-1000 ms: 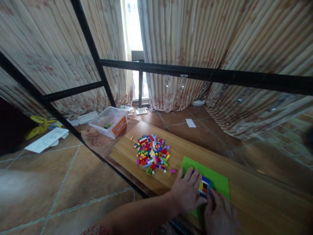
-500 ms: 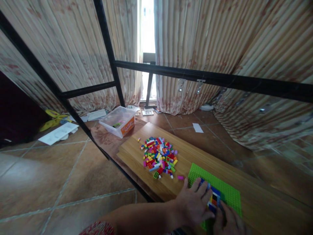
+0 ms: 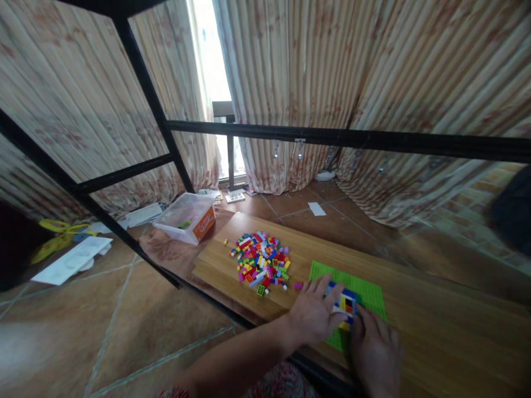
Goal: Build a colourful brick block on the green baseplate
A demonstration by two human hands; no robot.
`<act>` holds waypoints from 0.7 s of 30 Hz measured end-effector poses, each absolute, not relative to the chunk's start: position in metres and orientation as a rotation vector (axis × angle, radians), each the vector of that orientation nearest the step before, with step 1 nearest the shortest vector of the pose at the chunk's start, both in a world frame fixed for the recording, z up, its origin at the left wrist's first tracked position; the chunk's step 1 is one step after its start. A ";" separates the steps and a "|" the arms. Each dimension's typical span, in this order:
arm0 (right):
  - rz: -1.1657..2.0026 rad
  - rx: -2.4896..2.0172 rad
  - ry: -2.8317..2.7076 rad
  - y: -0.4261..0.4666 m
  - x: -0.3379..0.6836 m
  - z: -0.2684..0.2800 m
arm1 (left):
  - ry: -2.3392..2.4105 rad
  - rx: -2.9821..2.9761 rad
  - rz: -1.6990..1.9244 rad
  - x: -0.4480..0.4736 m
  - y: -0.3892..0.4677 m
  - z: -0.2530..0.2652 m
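Observation:
A low build of toy bricks (image 3: 347,303), blue-edged with white, yellow, orange and black inside, sits on a green baseplate (image 3: 369,286). My left hand (image 3: 313,309) lies over the build's left side, fingers spread apart and thumb near its front edge. At the right side, my right hand (image 3: 375,345) has its bent fingers closed against the build's edge; its fingertips are partly hidden. Left of the baseplate is a pile of loose coloured bricks (image 3: 262,260), with a pink brick (image 3: 297,286) lying between pile and plate.
Everything stands on a long wooden board (image 3: 240,224). A clear plastic box (image 3: 174,218) with an orange label and a few bricks inside stands beyond its far left end. Black metal rails (image 3: 265,131) cross in front of curtains. Papers (image 3: 316,209) lie on the tiled floor.
The view has shifted, so the board and hands appear farther up and left. Both hands stay at the build, and more of its coloured inside shows between them.

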State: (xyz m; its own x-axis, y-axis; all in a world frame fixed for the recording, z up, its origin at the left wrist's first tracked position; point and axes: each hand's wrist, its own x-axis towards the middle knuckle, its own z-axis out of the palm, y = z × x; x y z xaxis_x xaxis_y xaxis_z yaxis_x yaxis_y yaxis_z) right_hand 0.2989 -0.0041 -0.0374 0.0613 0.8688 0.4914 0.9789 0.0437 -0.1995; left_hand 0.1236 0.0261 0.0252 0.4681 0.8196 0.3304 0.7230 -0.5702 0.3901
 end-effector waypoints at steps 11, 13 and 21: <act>-0.254 -1.818 -1.792 -0.003 0.298 -0.040 | 2.197 1.902 0.863 -0.073 0.104 0.057; -0.256 -1.840 -1.784 -0.002 0.299 -0.041 | 2.156 1.939 0.774 -0.084 0.108 0.052; -0.218 -1.880 -1.790 -0.004 0.297 -0.037 | 2.115 1.945 0.657 -0.082 0.114 0.038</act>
